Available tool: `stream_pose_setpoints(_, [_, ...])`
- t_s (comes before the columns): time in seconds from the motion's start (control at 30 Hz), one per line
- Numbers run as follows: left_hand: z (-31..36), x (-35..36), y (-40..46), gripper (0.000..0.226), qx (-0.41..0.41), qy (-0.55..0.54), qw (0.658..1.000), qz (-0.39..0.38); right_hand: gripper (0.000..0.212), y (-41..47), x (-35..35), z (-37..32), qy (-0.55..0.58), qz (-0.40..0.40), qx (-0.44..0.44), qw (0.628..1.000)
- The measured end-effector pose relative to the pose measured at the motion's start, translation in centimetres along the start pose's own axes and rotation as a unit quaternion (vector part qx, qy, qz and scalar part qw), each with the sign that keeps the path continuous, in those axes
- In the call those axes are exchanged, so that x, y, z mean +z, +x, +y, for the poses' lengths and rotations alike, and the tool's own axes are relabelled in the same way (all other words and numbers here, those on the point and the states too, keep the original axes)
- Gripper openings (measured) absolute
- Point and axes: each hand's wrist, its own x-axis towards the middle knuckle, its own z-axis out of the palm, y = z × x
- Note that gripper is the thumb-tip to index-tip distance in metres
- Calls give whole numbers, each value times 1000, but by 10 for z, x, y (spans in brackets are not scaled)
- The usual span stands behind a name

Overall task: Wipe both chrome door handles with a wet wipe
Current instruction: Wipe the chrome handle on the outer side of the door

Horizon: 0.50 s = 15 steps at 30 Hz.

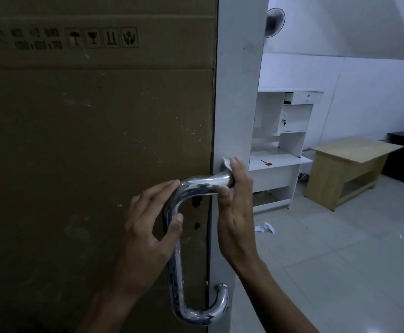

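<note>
R. hand (pixel 235 200) fingers curl w/ a white wet wipe (pixel 227 163) round the top arm of a chrome door handle (pixel 175 255), by the white door edge (pixel 238 92). L. hand (pixel 148 227) pinches the handle's upper bend, thumb on the bar. Cardboard sheet (pixel 95 140) covers the door behind.

Most of the wet wipe (pixel 226 163) is hidden under the right hand (pixel 235 203), only a white corner showing at its 12 o'clock. The chrome handle (pixel 175 258) passes behind the left hand (pixel 148 227), whose forearm the bottom edge cuts off. The cardboard's (pixel 95 140) printed text is too blurred to read.
</note>
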Motion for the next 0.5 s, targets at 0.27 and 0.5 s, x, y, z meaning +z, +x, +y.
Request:
stream_pose_setpoints(0.27, [0,0,-1,52,3,7,1000,-1,66,-16,2,-25,208,0,184,961])
stream_pose_setpoints(0.5, [2,-1,0,52,12,19,1000,3,53,-12,-14,-47,532,5,269,803])
